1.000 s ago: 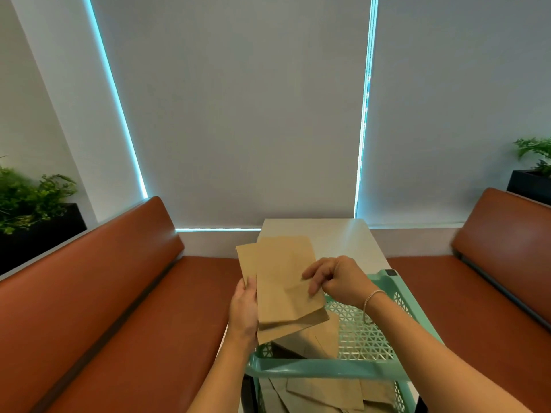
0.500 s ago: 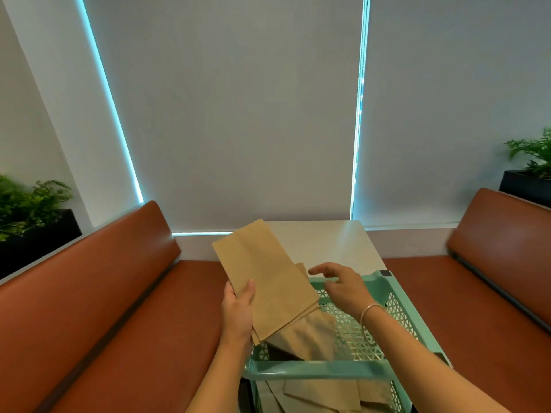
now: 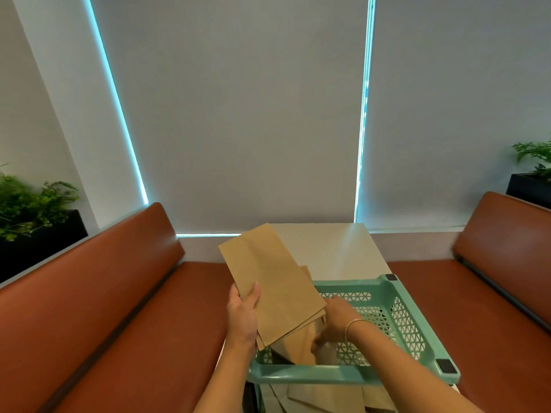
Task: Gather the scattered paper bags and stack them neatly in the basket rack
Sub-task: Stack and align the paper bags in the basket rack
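Note:
My left hand (image 3: 243, 314) grips a small stack of flat brown paper bags (image 3: 268, 281) by its left edge, tilted above the left side of the teal basket rack (image 3: 313, 375). Reaching down into the top basket, my right hand (image 3: 335, 323) has its fingers curled on a paper bag (image 3: 301, 344) that stands inside it. More brown bags (image 3: 322, 397) lie in the tier below, partly hidden by the basket's front rim.
A pale table (image 3: 337, 248) stands beyond the basket against the blinds. Brown padded benches run along the left (image 3: 119, 293) and right (image 3: 492, 293). Potted plants sit behind each bench, left (image 3: 29, 204) and right (image 3: 533, 162).
My right hand let go of the held stack and dropped into the basket onto a bag there. My left hand turned the stack leftward and kept hold of it.

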The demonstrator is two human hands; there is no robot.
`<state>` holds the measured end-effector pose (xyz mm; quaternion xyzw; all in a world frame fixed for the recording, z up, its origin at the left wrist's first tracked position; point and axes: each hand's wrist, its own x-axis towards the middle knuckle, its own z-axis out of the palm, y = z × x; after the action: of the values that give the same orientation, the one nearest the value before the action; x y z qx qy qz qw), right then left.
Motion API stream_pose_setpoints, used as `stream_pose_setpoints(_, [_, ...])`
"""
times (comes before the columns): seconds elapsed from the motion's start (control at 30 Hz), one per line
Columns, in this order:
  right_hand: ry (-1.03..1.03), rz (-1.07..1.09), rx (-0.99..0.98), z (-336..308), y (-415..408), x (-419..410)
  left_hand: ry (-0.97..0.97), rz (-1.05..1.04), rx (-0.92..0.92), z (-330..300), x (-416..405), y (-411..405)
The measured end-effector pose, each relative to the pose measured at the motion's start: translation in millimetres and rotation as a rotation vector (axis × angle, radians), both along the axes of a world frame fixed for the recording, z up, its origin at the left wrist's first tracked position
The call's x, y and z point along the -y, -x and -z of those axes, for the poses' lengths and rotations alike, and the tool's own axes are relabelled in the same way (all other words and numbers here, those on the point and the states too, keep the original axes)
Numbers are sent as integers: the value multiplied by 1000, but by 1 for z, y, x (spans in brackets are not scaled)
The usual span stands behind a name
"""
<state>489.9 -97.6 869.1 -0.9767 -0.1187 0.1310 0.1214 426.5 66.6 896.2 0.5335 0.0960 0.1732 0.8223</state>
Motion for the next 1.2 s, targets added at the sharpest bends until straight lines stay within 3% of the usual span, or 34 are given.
stream_pose_setpoints(0.3, [-103,31,54,-15,2,10,-22,2,2,3,0,-5])
stream_pose_setpoints(0.57, [-672,170,-46,-38,6,27,-30,-12,-1,3,-2,-3])
stream_pose_setpoints(0.67, [-862,310,121,-59,9,36,-62,-23,-15,4,-3,-3])
stream_pose_setpoints(0.73, [-949,357,351,-76,13,36,-103,-39,-18,6,-2,-5])
stream_pose_setpoints(0.87, [-839,173,713,-89,32,14,-219,-73,-30,10,6,-11])
stream_pose_setpoints(1.0, [-451,-194,921,-67,49,-18,-304,-80,-7,-2,21,-12])
stream_pose_setpoints(1.1, [-239,-380,1011,-47,51,-32,-267,-61,0,-10,24,-13])
stream_pose_setpoints(1.2, [-207,-422,1023,-38,48,-38,-176,-78,6,-6,18,-13])
